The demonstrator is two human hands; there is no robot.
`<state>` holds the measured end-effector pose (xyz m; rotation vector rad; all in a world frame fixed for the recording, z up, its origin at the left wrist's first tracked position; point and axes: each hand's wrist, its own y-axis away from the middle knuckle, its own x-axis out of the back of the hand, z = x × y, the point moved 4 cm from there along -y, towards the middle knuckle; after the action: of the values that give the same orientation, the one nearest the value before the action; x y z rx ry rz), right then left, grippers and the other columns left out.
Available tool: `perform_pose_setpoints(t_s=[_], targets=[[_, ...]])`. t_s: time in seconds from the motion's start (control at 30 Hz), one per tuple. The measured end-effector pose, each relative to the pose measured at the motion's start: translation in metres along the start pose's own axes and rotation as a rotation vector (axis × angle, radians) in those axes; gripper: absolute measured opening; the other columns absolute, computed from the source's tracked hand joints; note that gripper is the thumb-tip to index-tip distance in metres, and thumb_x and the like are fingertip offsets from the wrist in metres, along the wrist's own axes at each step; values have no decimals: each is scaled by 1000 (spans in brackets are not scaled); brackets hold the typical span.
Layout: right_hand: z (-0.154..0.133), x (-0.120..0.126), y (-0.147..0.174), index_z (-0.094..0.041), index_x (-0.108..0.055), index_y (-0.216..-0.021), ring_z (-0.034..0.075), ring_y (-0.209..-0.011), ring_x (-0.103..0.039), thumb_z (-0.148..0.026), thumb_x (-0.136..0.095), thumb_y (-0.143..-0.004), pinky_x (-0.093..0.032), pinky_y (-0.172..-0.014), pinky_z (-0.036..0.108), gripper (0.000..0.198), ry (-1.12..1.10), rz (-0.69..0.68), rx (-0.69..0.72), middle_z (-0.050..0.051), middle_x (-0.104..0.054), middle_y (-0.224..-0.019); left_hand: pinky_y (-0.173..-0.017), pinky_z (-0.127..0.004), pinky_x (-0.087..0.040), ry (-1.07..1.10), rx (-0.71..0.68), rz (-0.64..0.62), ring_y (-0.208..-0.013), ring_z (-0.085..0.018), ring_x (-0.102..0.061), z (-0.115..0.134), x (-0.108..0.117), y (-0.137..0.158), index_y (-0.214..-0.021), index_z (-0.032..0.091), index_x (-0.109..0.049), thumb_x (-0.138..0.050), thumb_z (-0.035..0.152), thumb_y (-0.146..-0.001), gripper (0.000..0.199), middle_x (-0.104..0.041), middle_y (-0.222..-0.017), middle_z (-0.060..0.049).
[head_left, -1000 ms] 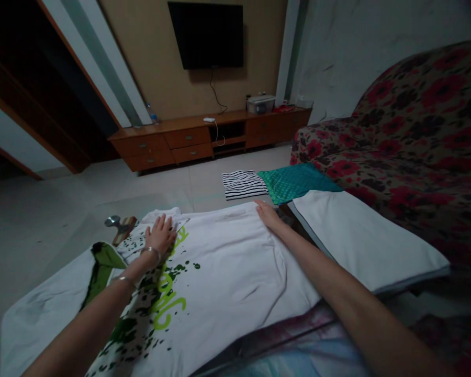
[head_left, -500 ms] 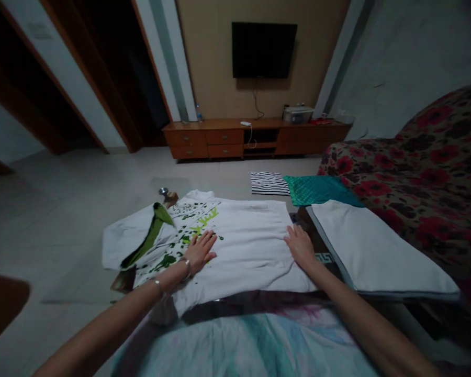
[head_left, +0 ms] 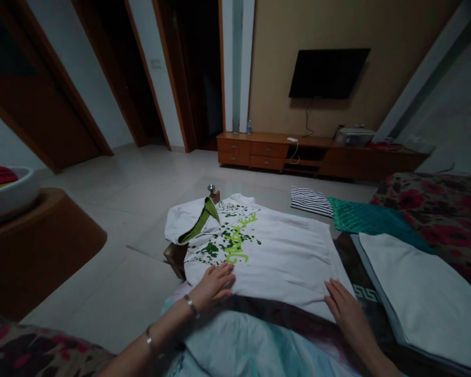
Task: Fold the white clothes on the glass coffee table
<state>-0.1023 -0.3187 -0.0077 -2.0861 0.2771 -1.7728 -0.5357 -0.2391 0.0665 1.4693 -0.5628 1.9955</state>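
Note:
A white hooded top (head_left: 286, 251) with green splatters and lettering lies spread flat across a low table. Its hood (head_left: 188, 220), lined in green, points left. My left hand (head_left: 215, 283), with two bracelets on its wrist and forearm, rests on the near edge of the top below the lettering, fingers stretched out. At the near right corner, by the hem, my right hand (head_left: 343, 301) touches the fabric with its fingers extended. Neither hand grips anything.
Folded white cloth (head_left: 424, 293) lies right of the top. Beyond are a striped cloth (head_left: 311, 201) and a green one (head_left: 377, 222). A patterned sofa (head_left: 416, 196) stands right, a brown stand (head_left: 51, 246) with a white basin (head_left: 13, 193) left. A TV cabinet (head_left: 267, 152) is behind.
Both hands have slid toward me, from the middle and hem of the top to its near edge. The view has turned left, bringing the basin into sight.

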Motion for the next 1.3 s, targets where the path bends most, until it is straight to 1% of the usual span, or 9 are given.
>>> perform_pose_setpoints(t_s=[0.17,0.3,0.4,0.57,0.67,0.83,1.0,1.17,1.3], targets=[[-48,14,30,-18,-53,-126,26,-119,-52,-44,-48,-90,-44,-98,41,44,-19,44,134,12,-55,-129,-101,-46,-38,46,537,444,-121,-28,-49,-58,26,71,-124,15,-55,-40,37,-90,44,-53,-130,-17],[-96,15,28,-20,-44,-135,27,-123,-48,-37,-54,-87,-44,-96,41,52,-18,31,215,12,-49,-136,-87,-41,-47,394,837,404,-96,-28,-62,-79,7,88,-138,7,-35,-47,46,-84,68,-64,-106,-17],[-127,9,12,-21,-41,-138,27,-125,-46,-26,-51,-86,-44,-97,42,53,-42,-5,219,12,-46,-138,-83,-39,-48,611,863,433,-91,-27,-63,-68,6,79,-141,11,-30,-59,38,-75,76,-66,-102,-13],[-151,-8,-9,-25,-44,-134,25,-114,-51,-8,-44,-83,-46,-92,42,54,-113,-38,152,11,-53,-125,-64,-27,-50,1315,716,716,-69,-16,-63,-40,36,71,-132,20,-32,-64,36,-71,71,-64,-84,-1],[-148,-11,-9,-25,-49,-129,25,-105,-55,-7,-46,-80,-48,-87,42,52,-143,-43,137,11,-57,-114,-56,-24,-49,1517,702,657,-58,-12,-58,-36,37,82,-123,20,-38,-67,39,-70,63,-58,-71,5],[-152,10,-22,-26,-58,-117,24,-100,-56,-27,-59,-84,-50,-82,38,33,-247,-151,190,9,-59,-109,-42,-23,-43,1242,751,372,-45,-12,-51,-52,7,106,-112,14,-50,-57,47,-78,48,-51,-58,6],[-193,16,-126,-22,-63,-105,20,-97,-55,-21,-45,-92,-47,-85,34,22,-336,-300,234,8,-62,-103,-74,-27,-53,671,608,658,-82,-18,-66,-62,9,108,-97,17,-65,-47,44,-88,34,-68,-89,-5],[-262,-35,-264,-21,-62,-113,19,-106,-50,-6,-45,-85,-41,-91,31,36,-162,-382,381,7,-61,-111,-79,-23,-54,256,430,763,-90,-16,-68,-64,5,108,-97,21,-68,-43,36,-92,29,-72,-96,-3],[-312,-74,-320,-20,-59,-116,23,-115,-45,-9,-53,-79,-38,-92,33,39,91,-486,507,10,-54,-123,-76,-21,-55,-1,353,784,-89,-16,-69,-72,-5,116,-96,22,-68,-40,35,-94,30,-73,-94,-1]])
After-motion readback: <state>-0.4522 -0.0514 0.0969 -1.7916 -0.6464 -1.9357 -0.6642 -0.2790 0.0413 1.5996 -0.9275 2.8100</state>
